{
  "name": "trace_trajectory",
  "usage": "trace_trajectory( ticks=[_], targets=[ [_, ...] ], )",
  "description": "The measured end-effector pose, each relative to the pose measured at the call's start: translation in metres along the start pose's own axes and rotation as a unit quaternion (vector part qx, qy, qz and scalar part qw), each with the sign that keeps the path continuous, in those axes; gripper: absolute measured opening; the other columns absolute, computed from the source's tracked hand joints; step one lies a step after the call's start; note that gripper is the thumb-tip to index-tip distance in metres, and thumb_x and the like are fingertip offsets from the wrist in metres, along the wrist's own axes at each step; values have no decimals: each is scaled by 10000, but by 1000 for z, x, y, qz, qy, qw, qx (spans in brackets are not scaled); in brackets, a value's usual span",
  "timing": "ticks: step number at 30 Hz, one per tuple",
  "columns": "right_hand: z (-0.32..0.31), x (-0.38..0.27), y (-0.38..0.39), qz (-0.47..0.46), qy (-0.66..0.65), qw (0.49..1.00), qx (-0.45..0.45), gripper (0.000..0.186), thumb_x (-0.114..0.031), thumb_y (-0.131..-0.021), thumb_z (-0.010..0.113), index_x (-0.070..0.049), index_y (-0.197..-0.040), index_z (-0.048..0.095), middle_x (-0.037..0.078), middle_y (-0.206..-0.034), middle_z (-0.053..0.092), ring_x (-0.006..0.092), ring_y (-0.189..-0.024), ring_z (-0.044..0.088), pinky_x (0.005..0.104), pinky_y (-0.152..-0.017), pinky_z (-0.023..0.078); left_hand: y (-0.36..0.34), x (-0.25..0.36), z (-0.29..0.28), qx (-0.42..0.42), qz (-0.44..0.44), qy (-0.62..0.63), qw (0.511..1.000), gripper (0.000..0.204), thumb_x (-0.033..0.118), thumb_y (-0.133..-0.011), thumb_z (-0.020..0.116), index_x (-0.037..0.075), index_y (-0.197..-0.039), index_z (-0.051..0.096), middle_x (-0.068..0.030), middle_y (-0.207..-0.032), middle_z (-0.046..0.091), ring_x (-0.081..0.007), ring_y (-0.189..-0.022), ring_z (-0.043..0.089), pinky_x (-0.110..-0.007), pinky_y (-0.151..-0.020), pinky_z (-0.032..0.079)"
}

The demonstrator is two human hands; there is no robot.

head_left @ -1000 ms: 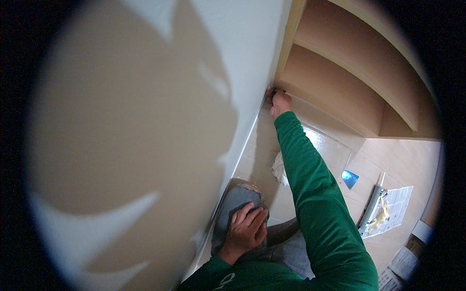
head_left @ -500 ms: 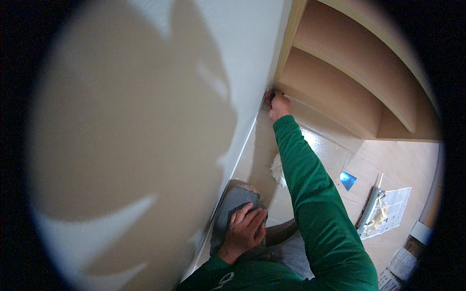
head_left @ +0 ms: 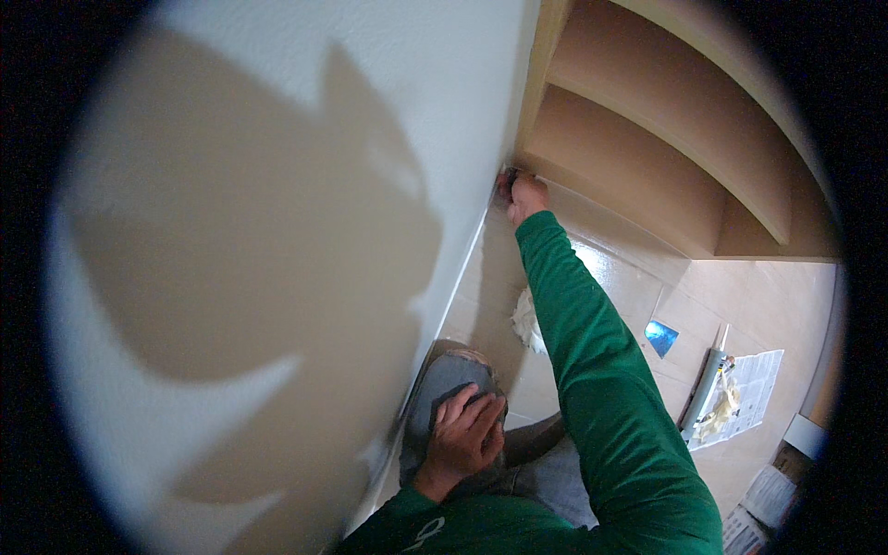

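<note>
My right hand [head_left: 527, 196] is closed at the low corner where the white wall [head_left: 486, 83] meets the floor and the wooden cabinet [head_left: 629, 153]. Between its fingers a small dark object [head_left: 509, 179] shows, mostly hidden, so its kind is unclear. My left hand [head_left: 460, 435] lies on my grey-clad bent knee [head_left: 435, 393], fingers stretched out and holding nothing. Under my right forearm, partly covered by the green sleeve, a crumpled white cloth or paper [head_left: 527, 319] sits on the tiles.
On the tiled floor [head_left: 689, 305] to the right lies a blue shiny piece [head_left: 660, 339]. Beyond it a sealant tube [head_left: 708, 384] rests beside a printed sheet [head_left: 754, 393] with crumpled, smeared paper [head_left: 721, 416]. Cartons [head_left: 766, 495] stand at the lower right. The cabinet's shelves overhang at upper right.
My right hand has moved slightly, staying at the corner with the dark object. The view and the shadow on the wall have shifted a little. My left hand stays on the knee.
</note>
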State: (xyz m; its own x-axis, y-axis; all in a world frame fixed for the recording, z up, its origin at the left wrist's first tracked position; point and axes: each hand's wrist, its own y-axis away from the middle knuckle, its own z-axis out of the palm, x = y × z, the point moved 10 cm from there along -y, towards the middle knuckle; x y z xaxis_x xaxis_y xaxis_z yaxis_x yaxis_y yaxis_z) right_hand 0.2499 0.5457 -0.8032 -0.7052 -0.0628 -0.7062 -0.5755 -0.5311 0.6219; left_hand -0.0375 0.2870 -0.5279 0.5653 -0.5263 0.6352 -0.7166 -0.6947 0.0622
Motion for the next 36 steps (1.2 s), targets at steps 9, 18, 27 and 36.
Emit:
trace_trajectory(
  ticks=[9, 18, 27, 36],
  targets=[
    [-141, -32, 202, 38, 264, 956, -122, 320, -302, -1088, 546, -33, -970, 673, 50, -756, 675, 136, -596, 601, 299, -545, 476, -2, 3, 4, -4, 5, 7, 1000, 408, 211, -870, 704, 82, -1257, 716, -98, -1263, 702, -379, -1285, 565, -529, -1060, 432],
    [-246, -50, 269, -30, 607, 794, -31, 473, -348, -1067, 572, 8, -768, 665, 58, -548, 595, 167, -482, 573, 324, -500, 477, -2, 3, 1, 8, 13, -8, 1000, 417, 180, -849, 713, 72, -1252, 714, -106, -1248, 703, -370, -1284, 561, -521, -1058, 435],
    [-90, -35, 123, 1, 138, 987, -86, 279, -276, -1092, 497, -30, -1065, 627, 94, -824, 709, 170, -685, 663, 330, -625, 540, -2, 0, 10, -16, 13, 6, 1000, 406, 222, -886, 689, 95, -1270, 712, -97, -1277, 700, -372, -1290, 560, -529, -1061, 434],
    [-2, -8, 52, 54, -44, 995, -66, 259, -264, -1091, 480, -65, -1101, 645, 84, -903, 734, 212, -742, 681, 328, -655, 551, -4, -2, 3, -4, -5, 15, 1000, 423, 181, -875, 699, 101, -1291, 695, -107, -1227, 715, -358, -1244, 616, -507, -1008, 476]
  ],
)
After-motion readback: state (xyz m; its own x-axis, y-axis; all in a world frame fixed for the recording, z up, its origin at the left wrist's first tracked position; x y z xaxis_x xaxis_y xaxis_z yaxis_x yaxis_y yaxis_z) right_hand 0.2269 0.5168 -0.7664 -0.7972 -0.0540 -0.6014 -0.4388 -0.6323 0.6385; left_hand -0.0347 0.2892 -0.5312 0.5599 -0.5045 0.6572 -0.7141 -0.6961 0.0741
